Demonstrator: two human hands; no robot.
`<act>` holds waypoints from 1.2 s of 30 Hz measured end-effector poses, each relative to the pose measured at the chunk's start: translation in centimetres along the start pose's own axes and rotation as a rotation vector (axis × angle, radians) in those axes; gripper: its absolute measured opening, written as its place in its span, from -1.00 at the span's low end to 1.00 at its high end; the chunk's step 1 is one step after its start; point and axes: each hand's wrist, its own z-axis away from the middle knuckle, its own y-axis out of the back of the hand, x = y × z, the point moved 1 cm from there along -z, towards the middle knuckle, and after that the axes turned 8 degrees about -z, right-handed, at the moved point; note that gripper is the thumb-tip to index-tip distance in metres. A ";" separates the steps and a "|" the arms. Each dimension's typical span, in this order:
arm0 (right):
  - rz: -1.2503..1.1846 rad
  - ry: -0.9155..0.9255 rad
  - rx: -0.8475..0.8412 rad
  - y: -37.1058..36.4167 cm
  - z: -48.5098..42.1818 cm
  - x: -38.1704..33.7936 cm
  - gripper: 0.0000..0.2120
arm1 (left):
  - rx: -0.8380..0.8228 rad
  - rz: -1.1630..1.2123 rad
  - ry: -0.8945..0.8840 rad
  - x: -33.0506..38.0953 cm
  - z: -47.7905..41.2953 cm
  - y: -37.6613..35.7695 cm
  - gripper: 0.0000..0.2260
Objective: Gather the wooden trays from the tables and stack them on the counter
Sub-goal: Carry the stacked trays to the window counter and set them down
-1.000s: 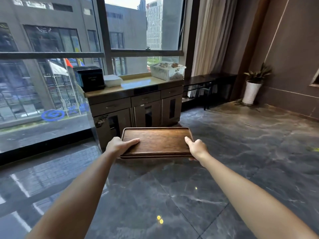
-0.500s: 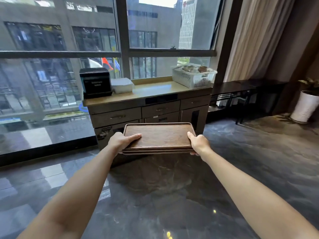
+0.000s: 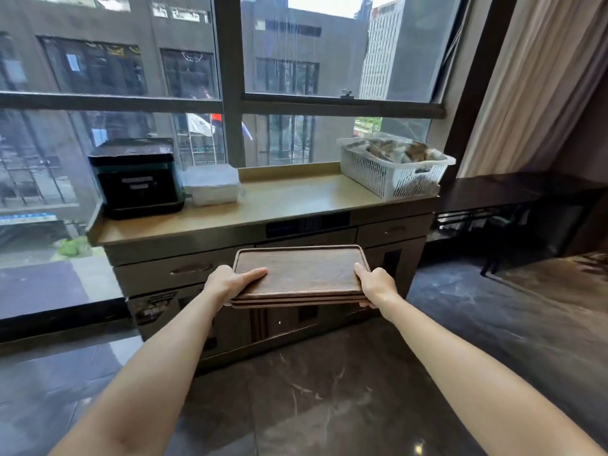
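A stack of three dark wooden trays [image 3: 297, 273] hangs level in front of me, below the counter's top. My left hand [image 3: 230, 282] grips the stack's left edge, thumb lying on the top tray. At the right edge, my right hand [image 3: 376, 284] holds it the same way, fingers underneath. The counter [image 3: 286, 205] with its tan top stands just beyond the trays, under the window; its middle stretch is bare.
On the counter sit a black appliance [image 3: 138, 179] at the left, a white box [image 3: 214, 185] beside it and a white mesh basket [image 3: 394, 167] at the right. Drawers front the counter below. A dark low bench [image 3: 513, 195] runs to the right. Glossy marble floor lies underfoot.
The counter has grown much larger and nearer in view as I walked toward it. Both hands have kept the same grip on the tray stack.
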 end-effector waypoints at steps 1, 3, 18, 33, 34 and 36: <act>-0.003 -0.001 -0.005 0.0 -2.5 -0.8 -0.52 | 0.002 -0.003 0.001 1.4 -2.2 0.0 -0.33; -0.009 -0.004 -0.018 0.1 -7.3 -2.2 -0.53 | 0.010 -0.007 0.004 4.1 -6.3 -0.4 -0.31; 0.013 0.073 -0.194 -2.2 -44.2 -10.3 -0.62 | 0.126 0.096 0.106 18.6 -34.4 -6.2 -0.37; 0.149 0.084 -0.224 -14.0 -71.5 -17.3 -0.59 | 0.119 0.062 0.190 22.8 -63.3 -5.6 -0.38; 0.168 0.084 -0.226 -15.0 -73.1 -18.0 -0.59 | 0.110 0.071 0.196 22.9 -65.3 -5.5 -0.37; 0.198 0.071 -0.227 -16.9 -76.3 -19.1 -0.58 | 0.098 0.069 0.204 23.0 -69.2 -5.3 -0.37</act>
